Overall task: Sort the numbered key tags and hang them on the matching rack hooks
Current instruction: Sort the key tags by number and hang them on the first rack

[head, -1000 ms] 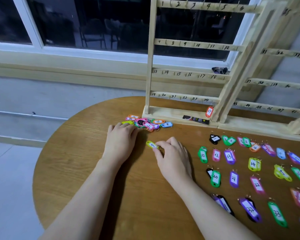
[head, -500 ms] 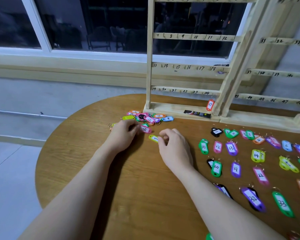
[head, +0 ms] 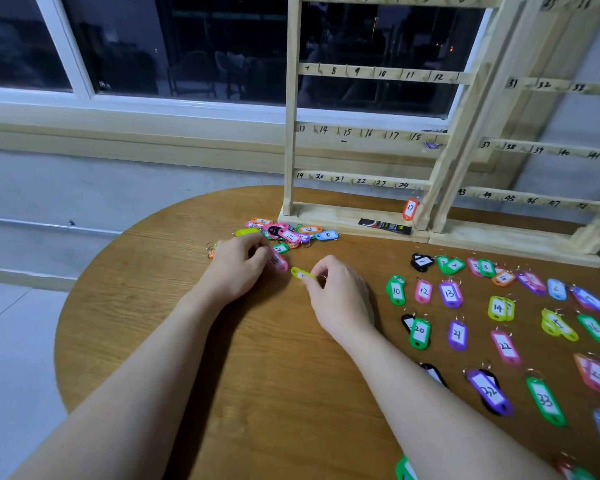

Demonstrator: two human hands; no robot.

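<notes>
On my round wooden table (head: 257, 375) under a dark window (head: 187, 46), my left hand (head: 236, 268) pinches a pink tag (head: 278, 262), my right hand (head: 340, 296) a yellow tag (head: 300, 273), below the rack (head: 361, 133).

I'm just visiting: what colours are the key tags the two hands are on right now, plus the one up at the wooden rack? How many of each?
Pink tag: 1, held in the left hand
Yellow tag: 1, pinched by the right hand
Orange tag: 1, marked 37, at the rack, below its lowest rail
Total: 3
</notes>
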